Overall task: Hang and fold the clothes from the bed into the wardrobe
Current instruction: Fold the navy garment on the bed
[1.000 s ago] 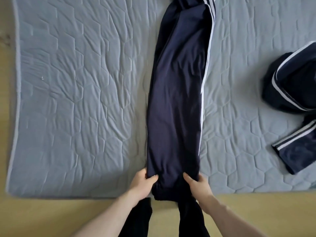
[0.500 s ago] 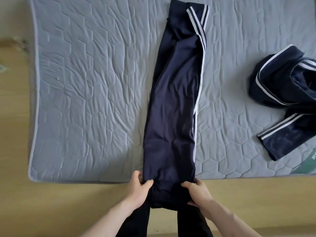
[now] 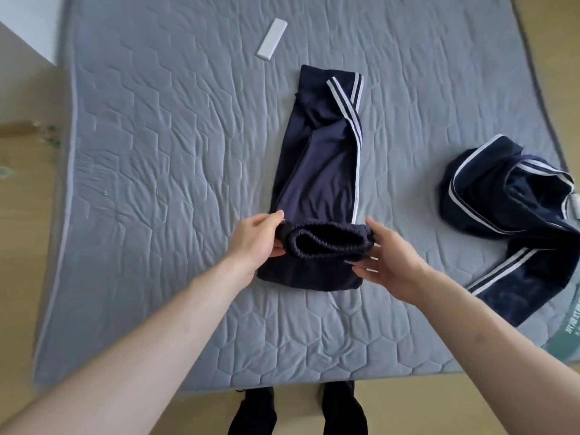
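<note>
Both forearms reach forward from the near edge of the bed (image 3: 131,127), bare to the elbow, converging on the navy track pants (image 3: 317,171) that lie lengthwise along the middle of the grey quilted mattress. The left hand (image 3: 255,241) grips the left side of the pants' elastic end, thumb on top and fingers curled under the fabric. The right hand (image 3: 387,259) holds the right side of that same end, thumb above near the white side stripe, fingers spread and partly tucked beneath the cloth. Between the hands the gathered end is lifted off the mattress and turned back over the lower part of the pants, so a fold sits just below the hands, nearer the bed's near edge. The far end of the pants points toward the far edge.

A second navy garment with white stripes (image 3: 514,221) lies crumpled near the right edge, well apart from the pants. A small white rectangular object (image 3: 271,39) rests toward the far edge, left of the pants' line. The person's dark-clad legs (image 3: 298,409) stand on the wooden floor (image 3: 18,196) at the near edge.
</note>
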